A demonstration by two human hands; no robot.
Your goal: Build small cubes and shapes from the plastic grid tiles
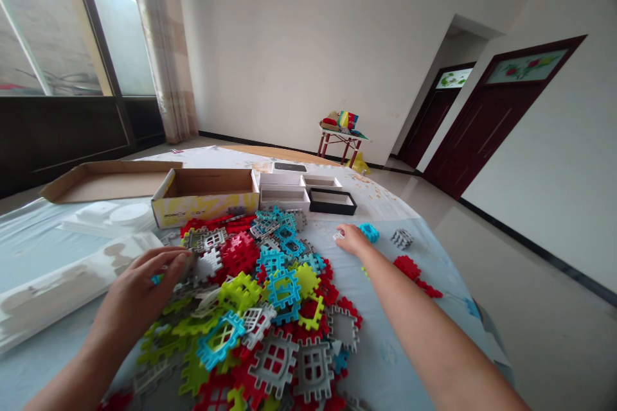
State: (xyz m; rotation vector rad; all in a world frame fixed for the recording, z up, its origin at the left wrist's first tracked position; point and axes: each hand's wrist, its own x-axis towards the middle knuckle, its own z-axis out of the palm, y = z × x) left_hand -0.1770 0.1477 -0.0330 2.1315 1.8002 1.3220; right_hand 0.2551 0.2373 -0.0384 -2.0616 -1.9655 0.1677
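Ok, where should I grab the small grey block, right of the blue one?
Probably by its left and right sides, coming down from above: the grey block looks compact and sits on the cloth apart from the blue block, leaving room on both sides.

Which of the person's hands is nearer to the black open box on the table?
Right. The right hand is just on the near side of the black open box, apart from it; the left hand is well off to its left, beside the pile of plastic pieces.
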